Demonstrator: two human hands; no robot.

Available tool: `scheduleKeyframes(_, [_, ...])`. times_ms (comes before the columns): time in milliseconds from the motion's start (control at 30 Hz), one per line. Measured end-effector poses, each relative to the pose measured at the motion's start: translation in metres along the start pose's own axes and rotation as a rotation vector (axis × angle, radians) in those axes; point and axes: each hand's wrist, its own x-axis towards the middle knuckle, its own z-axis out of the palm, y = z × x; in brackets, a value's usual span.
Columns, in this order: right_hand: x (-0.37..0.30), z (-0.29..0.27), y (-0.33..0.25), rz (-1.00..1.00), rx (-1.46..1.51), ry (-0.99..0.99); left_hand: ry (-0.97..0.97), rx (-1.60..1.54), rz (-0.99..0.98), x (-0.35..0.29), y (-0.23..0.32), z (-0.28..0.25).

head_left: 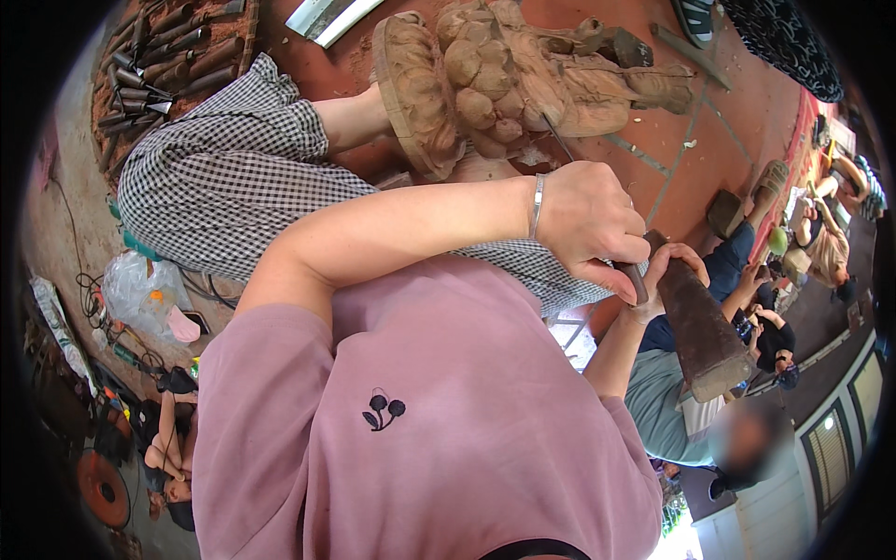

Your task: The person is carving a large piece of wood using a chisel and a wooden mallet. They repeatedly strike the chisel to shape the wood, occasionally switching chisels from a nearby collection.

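My left hand (593, 224), with a silver bracelet at the wrist, is shut on a thin chisel (559, 139). The chisel's blade runs up to a carved wooden figure (504, 84) lying on the reddish floor, with its tip against the rounded carved lumps. My right hand (668, 269) sits just right of the left one and grips a dark, block-shaped wooden mallet (702, 329) by its narrow end. The mallet's thick end points down and to the right. My knee in checked trousers (215, 177) lies beside the carving.
A wooden tray with several metal chisels (159, 56) sits at the upper left. A plastic bag (140, 289), cables and tools lie at the left. Other people (821, 243) sit at the right, and one in a grey-green shirt (663, 411) is close by.
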Motion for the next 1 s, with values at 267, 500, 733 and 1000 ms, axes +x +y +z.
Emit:
scheduleKeyframes(267, [0.006,-0.012,0.017,-0.27,-0.185,-0.039,0.118,-0.07,0.003,0.006,0.0,-0.008])
scheduleKeyframes(500, [0.001,-0.007,0.005,-0.164,-0.477,-0.033,0.129,-0.071,-0.019,0.007,-0.001,-0.007])
scheduleKeyframes(733, [0.01,-0.014,0.008,-0.243,-0.321,-0.154,0.154,-0.063,-0.01,0.007,-0.003,-0.009])
scheduleKeyframes(1000, [0.014,-0.015,0.004,-0.242,-0.348,-0.113,0.146,-0.093,-0.019,0.006,-0.002,-0.013])
